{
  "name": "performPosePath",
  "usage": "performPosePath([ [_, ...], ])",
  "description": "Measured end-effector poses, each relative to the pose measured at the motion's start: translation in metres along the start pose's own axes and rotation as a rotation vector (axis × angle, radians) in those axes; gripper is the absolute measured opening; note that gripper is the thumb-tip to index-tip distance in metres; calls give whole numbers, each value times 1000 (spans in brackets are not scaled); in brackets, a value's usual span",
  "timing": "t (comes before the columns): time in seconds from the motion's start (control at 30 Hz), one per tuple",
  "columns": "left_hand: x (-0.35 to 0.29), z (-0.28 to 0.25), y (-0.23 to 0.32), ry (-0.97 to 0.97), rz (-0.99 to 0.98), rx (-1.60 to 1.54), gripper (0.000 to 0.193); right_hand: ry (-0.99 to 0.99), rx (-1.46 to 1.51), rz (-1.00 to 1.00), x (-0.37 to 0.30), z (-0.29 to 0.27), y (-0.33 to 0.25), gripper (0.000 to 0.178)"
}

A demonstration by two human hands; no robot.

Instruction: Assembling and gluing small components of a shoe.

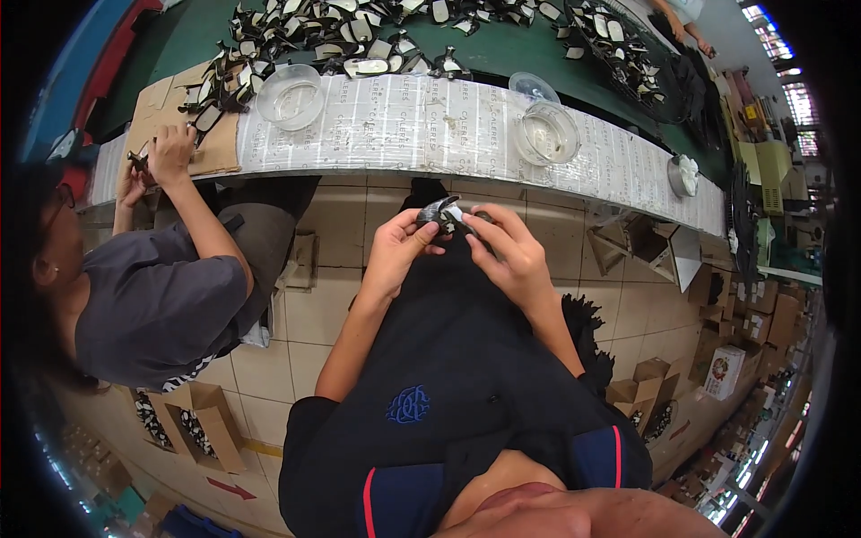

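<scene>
A small black piece with a white inner face (439, 213), which looks like a shoe part, is held up over my lap, short of the bench edge. My left hand (401, 244) grips its left side between thumb and fingers. At the piece's right end, my right hand (513, 251) pinches with thumb and fingers close to a white bit (456, 213); whether that bit belongs to the piece I cannot tell. Many similar black-and-white pieces (363, 36) lie heaped on the green surface beyond the bench edge.
The paper-covered bench edge (386, 125) carries two clear plastic bowls, one on the left (291, 97) and one on the right (547, 134), plus a small metal tin (684, 176). To my left sits a co-worker (166, 291) handling a piece. Cardboard boxes (204, 426) stand on the floor.
</scene>
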State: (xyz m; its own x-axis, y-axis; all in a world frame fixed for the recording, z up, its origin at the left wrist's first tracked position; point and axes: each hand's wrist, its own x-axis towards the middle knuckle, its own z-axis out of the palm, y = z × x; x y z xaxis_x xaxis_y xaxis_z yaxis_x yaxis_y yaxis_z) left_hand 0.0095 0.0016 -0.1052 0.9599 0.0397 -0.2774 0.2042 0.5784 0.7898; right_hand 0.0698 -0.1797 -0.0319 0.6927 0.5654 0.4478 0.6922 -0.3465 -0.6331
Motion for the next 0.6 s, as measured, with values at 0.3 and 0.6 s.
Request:
performPosePath([
  [0.3,-1,4,2,-4,-3,42,23,-30,-56,34,-2,3,2,34],
  [0.6,0,4,1,9,-27,44,24,40,-170,108,-3,-2,2,33],
])
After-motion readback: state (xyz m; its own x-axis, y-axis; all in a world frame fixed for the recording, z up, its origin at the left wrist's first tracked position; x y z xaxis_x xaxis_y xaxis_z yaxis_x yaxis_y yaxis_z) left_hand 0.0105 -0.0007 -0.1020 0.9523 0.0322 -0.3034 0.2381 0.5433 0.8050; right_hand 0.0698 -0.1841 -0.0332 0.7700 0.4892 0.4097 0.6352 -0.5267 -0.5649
